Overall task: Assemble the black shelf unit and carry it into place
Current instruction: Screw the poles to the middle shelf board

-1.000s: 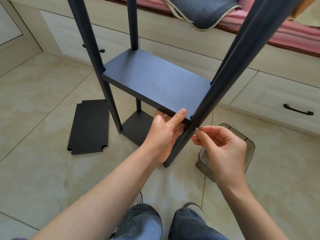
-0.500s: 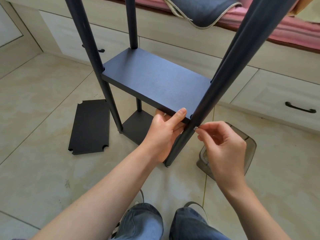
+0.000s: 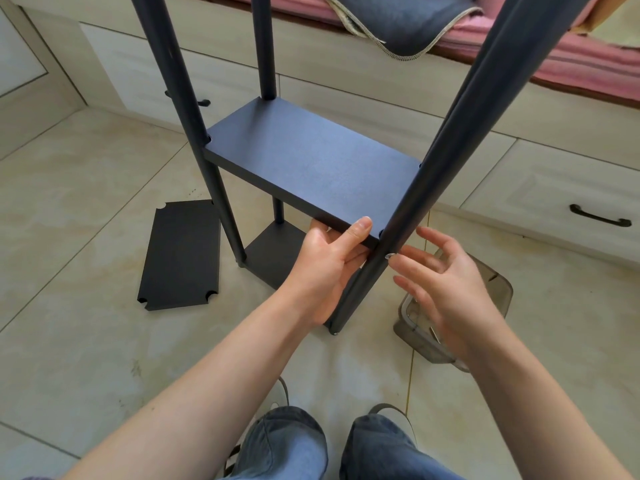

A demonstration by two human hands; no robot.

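Floor: pale shiny tiles point(image 3: 69, 341) with thin lines between them.
Shelf unit: its black poles point(image 3: 228, 220) stand on the floor.
Loose board: a flat black board point(image 3: 180, 254) lies on the tiles, just beside the poles.
Box: a see-through plastic box point(image 3: 498, 289) sits on the floor.

— What sort of place is this?

— A home, most likely a bedroom. Across the top of the frame runs a built-in platform with cream drawers point(image 3: 561, 199) below it, one with a dark curved handle point(image 3: 600, 216) at the right.

— Anything soft on top?

— A pink mattress point(image 3: 585, 60) at the upper right, with a dark cushion point(image 3: 408, 20) lying on it.

— And underfoot?

— Glossy beige floor tiles point(image 3: 69, 209) with thin grout lines, filling the lower half. A loose black shelf board point(image 3: 180, 254) lies flat on them at the left.
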